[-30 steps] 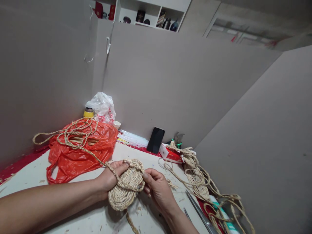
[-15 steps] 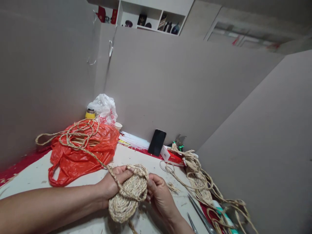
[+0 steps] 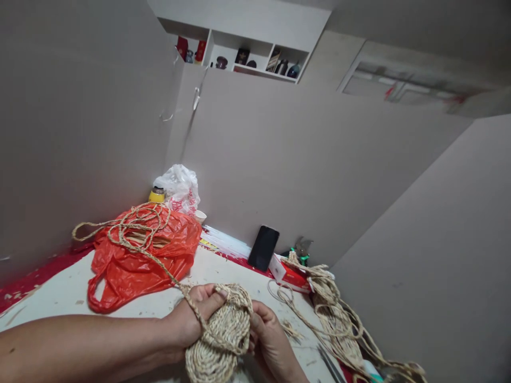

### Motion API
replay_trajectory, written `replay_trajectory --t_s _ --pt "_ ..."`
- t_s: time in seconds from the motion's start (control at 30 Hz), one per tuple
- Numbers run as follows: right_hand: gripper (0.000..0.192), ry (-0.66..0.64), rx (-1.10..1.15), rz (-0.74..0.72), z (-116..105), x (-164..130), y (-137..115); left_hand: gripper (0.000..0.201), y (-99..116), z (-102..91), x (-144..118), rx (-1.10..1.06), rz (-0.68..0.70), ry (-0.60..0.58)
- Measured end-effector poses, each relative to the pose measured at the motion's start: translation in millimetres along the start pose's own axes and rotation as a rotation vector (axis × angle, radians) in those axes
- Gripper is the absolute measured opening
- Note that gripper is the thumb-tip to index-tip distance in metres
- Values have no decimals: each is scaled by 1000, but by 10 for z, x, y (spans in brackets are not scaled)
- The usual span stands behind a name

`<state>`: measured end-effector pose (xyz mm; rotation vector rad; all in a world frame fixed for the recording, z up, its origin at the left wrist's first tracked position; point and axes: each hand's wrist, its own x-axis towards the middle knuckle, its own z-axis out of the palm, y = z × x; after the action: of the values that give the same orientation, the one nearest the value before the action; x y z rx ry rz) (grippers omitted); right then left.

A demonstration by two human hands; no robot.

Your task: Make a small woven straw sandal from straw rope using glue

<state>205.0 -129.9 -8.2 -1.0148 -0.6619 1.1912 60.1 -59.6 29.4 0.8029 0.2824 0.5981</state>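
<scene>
Both hands and woven oval straw sole [image 3: 219, 346] sit lower in view than before | left hand [image 3: 191, 319] grip clamped on sole's near side | right hand [image 3: 269, 343] grip clamped opposite | braided straw cord [image 3: 159, 263] trails to orange plastic bag [image 3: 143, 260] on white surface [image 3: 48, 306].

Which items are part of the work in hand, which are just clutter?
In use: woven straw piece, held by left hand and right hand; braided cord feeding it.

Lying about: orange bag, phone, white bag, yellow bottle, cutters.
</scene>
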Motion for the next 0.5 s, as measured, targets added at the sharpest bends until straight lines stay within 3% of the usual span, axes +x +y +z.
replay_trajectory --t_s 0.17,0.5 --pt "41 18 15 14 -25 -45 21 32 -30 13 -40 -17 3 -11" --pt "38 -102 39 -18 64 -117 -9 40 3 125 -131 -3 49 -2"
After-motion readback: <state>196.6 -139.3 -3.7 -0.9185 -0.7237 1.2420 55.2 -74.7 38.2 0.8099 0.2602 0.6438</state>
